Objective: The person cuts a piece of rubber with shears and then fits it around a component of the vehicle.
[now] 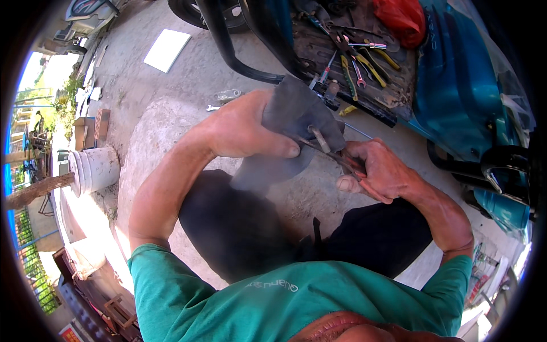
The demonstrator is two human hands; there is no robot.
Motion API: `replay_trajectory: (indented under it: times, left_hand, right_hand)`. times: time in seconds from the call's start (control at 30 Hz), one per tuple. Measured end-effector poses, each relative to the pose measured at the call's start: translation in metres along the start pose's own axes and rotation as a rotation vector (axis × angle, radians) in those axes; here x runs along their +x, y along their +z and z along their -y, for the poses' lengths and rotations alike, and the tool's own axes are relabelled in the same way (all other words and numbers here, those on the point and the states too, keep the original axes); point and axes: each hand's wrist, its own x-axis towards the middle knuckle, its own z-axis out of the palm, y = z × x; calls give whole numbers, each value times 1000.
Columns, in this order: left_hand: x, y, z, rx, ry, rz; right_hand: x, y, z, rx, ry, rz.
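Note:
My left hand (239,125) grips a dark grey, flexible-looking piece of sheet material (290,105) in front of me, its thumb pressed on the near face. A short pale metal pin or tube (318,138) pokes out from the sheet. My right hand (376,171) is wrapped round a pliers-like tool (347,162) with reddish handles; its narrow end reaches the sheet beside the pin. I cannot make out exactly what the jaws grip. My dark-trousered knees are bent below both hands.
A teal vehicle (450,85) stands right, its footboard (401,94) holding several pliers, wrenches and a red bag (399,20). A white square board (165,50) and small metal parts (227,95) lie on the concrete. A white bucket (97,171) and bricks (101,124) are left.

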Motion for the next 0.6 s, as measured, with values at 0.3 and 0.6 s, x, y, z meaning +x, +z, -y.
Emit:
replay_trajectory:
  times: [0.3, 0.6]
  left_hand:
    - [-2, -7, 4, -58, -38, 67]
    - [3, -1, 6, -29, -19, 53]
  right_hand:
    - [-3, 5, -2, 47, 91, 53]
    - [3, 3, 3, -16, 13, -22]
